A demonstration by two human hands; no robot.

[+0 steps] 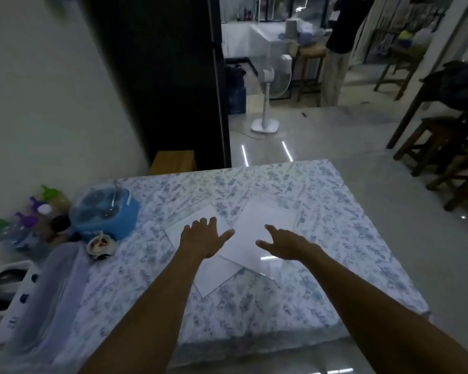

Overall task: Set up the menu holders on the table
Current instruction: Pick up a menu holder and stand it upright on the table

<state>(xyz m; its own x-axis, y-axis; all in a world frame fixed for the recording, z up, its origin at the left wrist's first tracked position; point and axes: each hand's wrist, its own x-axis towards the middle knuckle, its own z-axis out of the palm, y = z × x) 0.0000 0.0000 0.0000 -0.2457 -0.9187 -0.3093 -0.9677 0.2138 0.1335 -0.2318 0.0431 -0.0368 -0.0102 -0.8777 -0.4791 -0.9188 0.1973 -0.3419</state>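
Observation:
Two flat white menu holders lie on the table (335, 211), which has a blue floral cloth. The left holder (214, 273) lies partly under the right holder (268, 220). My left hand (203, 236) hovers over the left holder with fingers spread, holding nothing. My right hand (284, 241) is over the right holder's near right part, fingers apart, also holding nothing. Whether either hand touches a sheet I cannot tell. Both forearms reach in from the bottom edge.
A blue covered container (106, 211), a small cup (101, 245) and several bottles (25, 220) stand at the table's left. A clear bag (46, 292) lies near left. Beyond are a standing fan (266, 103), wooden stools (438, 141) and a person (341, 44) far back.

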